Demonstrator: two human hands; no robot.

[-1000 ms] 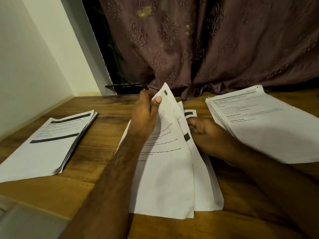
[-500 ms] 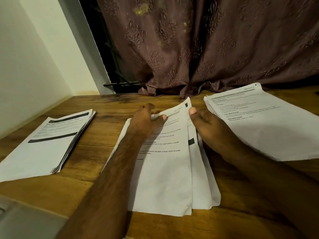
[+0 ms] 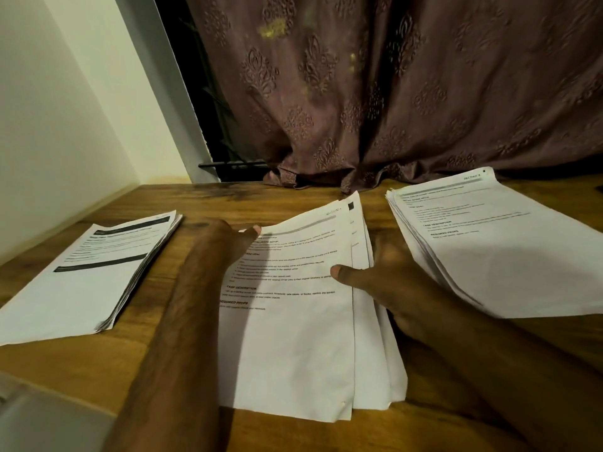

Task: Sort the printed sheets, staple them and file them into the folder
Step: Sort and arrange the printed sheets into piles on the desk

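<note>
A loose middle pile of printed sheets [image 3: 293,337] lies on the wooden table [image 3: 98,360], fanned a little to the right. My left hand [image 3: 225,239] grips the top sheet's upper left edge, thumb on top. My right hand [image 3: 381,282] holds the pile's right edge, thumb pressing on the top sheet, fingers under or beside the papers. A thick stack with black header bars [image 3: 85,275] sits at the left. Another thick stack of sheets [image 3: 496,243] lies at the right, touching my right wrist.
A patterned mauve curtain [image 3: 391,93] hangs behind the table's far edge. A pale wall [image 3: 49,125] borders the left side. A grey object's corner [image 3: 39,422] shows at the bottom left. No stapler or folder is in view.
The lifted top sheets have come down flat onto the middle pile. My right hand slid from beneath the raised sheets to the pile's right edge, thumb now on top.
</note>
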